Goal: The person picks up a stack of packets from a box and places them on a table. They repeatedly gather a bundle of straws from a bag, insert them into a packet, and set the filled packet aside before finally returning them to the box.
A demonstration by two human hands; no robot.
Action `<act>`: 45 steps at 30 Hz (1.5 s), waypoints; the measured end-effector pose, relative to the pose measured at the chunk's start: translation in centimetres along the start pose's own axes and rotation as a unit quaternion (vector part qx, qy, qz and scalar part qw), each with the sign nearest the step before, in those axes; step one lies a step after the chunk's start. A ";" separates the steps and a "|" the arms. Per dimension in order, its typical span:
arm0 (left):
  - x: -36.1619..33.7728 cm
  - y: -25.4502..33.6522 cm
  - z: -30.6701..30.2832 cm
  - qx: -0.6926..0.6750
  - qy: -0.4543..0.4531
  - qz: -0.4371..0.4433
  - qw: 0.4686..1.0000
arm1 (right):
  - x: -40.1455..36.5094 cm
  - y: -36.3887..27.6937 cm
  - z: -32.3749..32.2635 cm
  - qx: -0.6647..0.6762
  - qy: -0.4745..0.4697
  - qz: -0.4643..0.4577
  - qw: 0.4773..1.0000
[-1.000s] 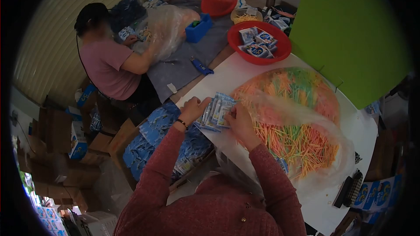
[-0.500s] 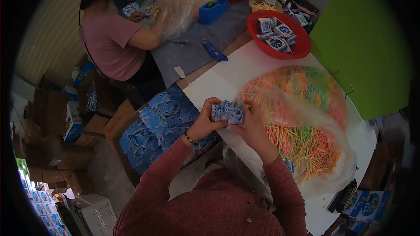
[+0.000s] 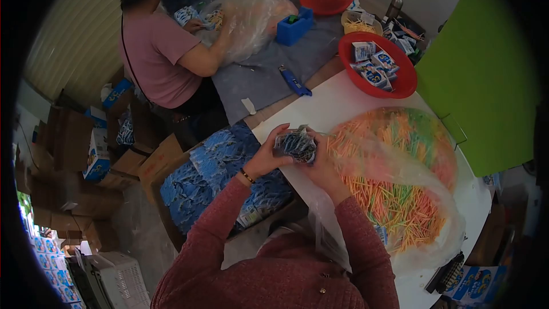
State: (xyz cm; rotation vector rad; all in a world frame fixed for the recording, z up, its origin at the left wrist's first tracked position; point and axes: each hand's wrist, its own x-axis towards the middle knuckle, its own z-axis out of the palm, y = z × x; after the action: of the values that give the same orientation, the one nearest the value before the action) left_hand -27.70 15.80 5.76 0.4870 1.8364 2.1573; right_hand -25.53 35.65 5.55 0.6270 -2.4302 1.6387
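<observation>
Between my two hands is a small blue-and-white printed plastic packet [image 3: 297, 146], its crumpled dark opening facing up at me. My left hand [image 3: 267, 155] grips its left side with fingers and thumb. Around the right side curl the fingers of my right hand [image 3: 321, 163]; part of them is hidden behind the packet. Right of my hands, a large clear plastic bag [image 3: 420, 166] holds many thin pink, orange, yellow and green sticks [image 3: 394, 194]. Below my left hand, a cardboard box [image 3: 163, 163] is filled with flat blue printed packets [image 3: 214, 163].
A red bowl [image 3: 407, 60] of filled packets stands at the white table's [image 3: 331, 92] far edge. Across from me a person in a pink shirt [image 3: 157, 51] works at a grey-covered table [image 3: 260, 83] with a blue cutter [image 3: 294, 82] and blue tape dispenser [image 3: 294, 27]. A green panel [image 3: 477, 80] rises at right.
The packet has tipped so that its opening now faces me, where its printed side showed before. My right hand has closed in around it. The whole view has shifted slightly.
</observation>
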 end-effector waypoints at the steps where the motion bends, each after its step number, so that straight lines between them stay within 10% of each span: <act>1: -0.2 -0.1 0.4 0.057 0.000 0.047 0.997 | 0.0 -0.2 0.1 0.016 0.013 0.020 1.000; 6: 0.6 -0.3 0.8 0.106 0.031 0.056 0.992 | 2.4 -2.4 -0.9 -0.100 0.002 0.023 0.995; 9: 1.3 4.5 0.7 0.049 0.000 0.044 0.998 | 4.1 -5.3 -2.2 0.089 -0.114 0.119 0.982; 28: 0.2 -0.8 1.0 0.087 0.021 0.060 0.994 | 2.0 -1.1 1.0 -0.038 0.027 0.049 0.998; 40: -16.0 3.3 -3.5 -0.116 0.300 -0.010 0.947 | -0.8 -13.7 2.2 -0.238 -0.152 -0.102 0.954; 45: -26.1 -3.4 -16.5 0.095 0.440 -0.046 0.892 | -4.1 -13.3 -0.9 -0.144 -0.171 -0.099 0.970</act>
State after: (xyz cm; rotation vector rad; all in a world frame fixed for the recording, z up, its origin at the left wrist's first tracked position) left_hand -10.93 -9.17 -2.08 -0.6705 2.4275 2.3232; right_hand -16.38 33.30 15.85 1.1361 -2.6568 1.1498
